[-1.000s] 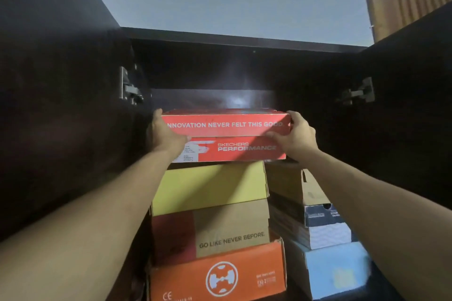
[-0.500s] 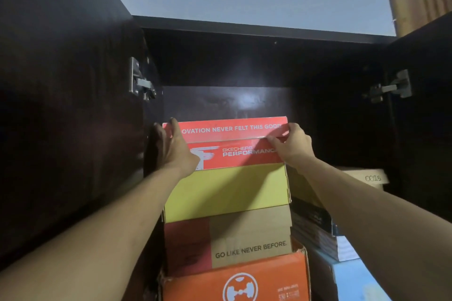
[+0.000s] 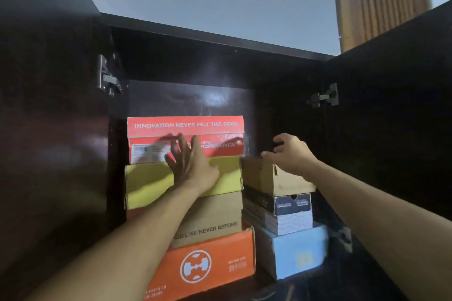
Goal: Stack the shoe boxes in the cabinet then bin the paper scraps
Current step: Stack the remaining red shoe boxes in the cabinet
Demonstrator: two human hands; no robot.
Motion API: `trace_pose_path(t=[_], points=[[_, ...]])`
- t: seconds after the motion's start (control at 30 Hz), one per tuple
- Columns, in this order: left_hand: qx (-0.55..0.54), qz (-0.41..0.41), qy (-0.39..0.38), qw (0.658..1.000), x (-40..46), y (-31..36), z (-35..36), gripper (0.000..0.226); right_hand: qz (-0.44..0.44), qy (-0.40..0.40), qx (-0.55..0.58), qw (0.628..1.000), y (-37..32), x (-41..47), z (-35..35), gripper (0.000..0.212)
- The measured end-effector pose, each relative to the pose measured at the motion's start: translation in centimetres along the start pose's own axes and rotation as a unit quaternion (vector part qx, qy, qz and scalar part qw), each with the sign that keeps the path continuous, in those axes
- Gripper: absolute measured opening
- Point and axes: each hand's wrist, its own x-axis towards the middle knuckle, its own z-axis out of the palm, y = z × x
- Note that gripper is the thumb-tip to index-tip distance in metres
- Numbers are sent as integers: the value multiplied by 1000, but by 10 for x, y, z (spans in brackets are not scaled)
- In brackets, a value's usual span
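Four boxes stood stacked mid-frame w/ the red box (image 3: 186, 138) on top; your left hand (image 3: 192, 166) pressed flat, right hand (image 3: 291, 153) loose & empty, so an off-centre shove could've toppled it.

both arms reach forward and up; left hand (image 3: 193, 166) flat, fingers spread; right hand (image 3: 289, 154) loosely curled, holding nothing

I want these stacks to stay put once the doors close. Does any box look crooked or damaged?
Slightly. In the left stack the red box sits a little off the yellow box beneath it, edges not flush. The orange box at the bottom has a ragged, torn upper right corner. The right stack steps inward but looks settled.
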Motion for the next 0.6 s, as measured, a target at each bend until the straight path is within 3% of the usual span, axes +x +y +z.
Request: trace_pose_path(t=[0.13, 0.23, 0.4, 0.6], points=[[-129, 51, -148, 979, -43, 39, 22, 61, 36, -39, -65, 996, 35, -42, -42, 60], [-167, 83, -250, 950, -77, 65, 44, 51, 76, -80, -106, 988, 63, -82, -68, 53], [-144, 131, -379, 904, -147, 107, 80, 67, 140, -131, -136, 972, 117, -157, -106, 46], [-134, 168, -491, 844, -252, 142, 131, 64, 242, -202, -161, 935, 200, -260, -131, 42]])
